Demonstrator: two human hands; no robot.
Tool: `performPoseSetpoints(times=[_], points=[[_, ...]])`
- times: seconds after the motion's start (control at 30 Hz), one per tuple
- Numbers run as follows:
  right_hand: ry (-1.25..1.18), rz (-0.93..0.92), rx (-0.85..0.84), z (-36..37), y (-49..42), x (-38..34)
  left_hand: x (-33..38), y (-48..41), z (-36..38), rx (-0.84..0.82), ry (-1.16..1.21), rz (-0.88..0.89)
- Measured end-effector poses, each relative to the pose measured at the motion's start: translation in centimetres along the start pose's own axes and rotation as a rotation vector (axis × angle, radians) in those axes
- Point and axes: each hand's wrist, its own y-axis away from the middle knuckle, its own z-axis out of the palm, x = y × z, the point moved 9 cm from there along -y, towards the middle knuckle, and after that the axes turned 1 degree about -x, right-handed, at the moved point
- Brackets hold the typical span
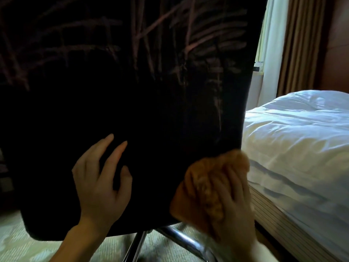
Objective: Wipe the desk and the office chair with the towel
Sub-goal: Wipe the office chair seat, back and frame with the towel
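The back of the office chair (132,91) filled most of the view, its dark upholstery crossed by paler streaks high up. The desk was not to be seen.

The left hand (100,178) was laid flat against the lower part of the backrest. This was probably done to brace the chair, which stood on a chrome swivel base (181,237) and would likely have turned or rolled under pressure. Its fingers (105,144) were held straight and spread apart, with the thumb out to the side. Nothing was held in it; only the upholstery was touched.

The orange towel (196,186) was bunched and pressed against the lower right edge of the backrest by the right hand (234,201). It appeared to be placed there so that the edge could be wiped. The fingers (232,176) of that hand were laid across the cloth, spread and only slightly bent, and folds of towel were pushed up between and beyond them. The thumb was hidden, and the hand was blurred, so it could not be told whether the cloth was also pinched from beneath.

A bed (302,138) with white bedding was seen just beside the chair on the right. A curtain (302,44) hung behind it, and carpet (28,248) lay below.
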Motion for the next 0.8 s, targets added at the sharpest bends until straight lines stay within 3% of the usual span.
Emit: performPoseSetpoints(times=[0.13,0.3,0.4,0.5,0.63,0.73,0.8], points=[[-0.066,0.02,0.062,-1.0,0.4,-0.2,0.2,0.1,0.4,0.023,0.006,-0.031],[-0.103,-0.133,0.373,-6.6,-11.6,-2.9,0.3,0.5,1.1,-0.02,-0.009,-0.101],[-0.029,-0.12,0.522,-8.1,-17.9,-3.8,0.8,0.4,1.3,-0.044,-0.02,-0.109],[0.015,-0.092,0.374,-5.6,-18.2,-3.7,0.9,0.2,1.2,-0.053,-0.024,-0.089],[0.026,-0.08,0.148,-1.1,-8.0,-2.9,0.9,0.1,1.1,-0.071,-0.025,-0.081],[0.023,-0.232,-0.124,0.7,-2.1,-3.1,0.8,0.1,1.0,-0.071,-0.034,-0.103],[-0.039,-0.31,-0.151,-1.0,-2.5,-2.8,0.9,0.0,1.0,-0.061,-0.011,-0.111]])
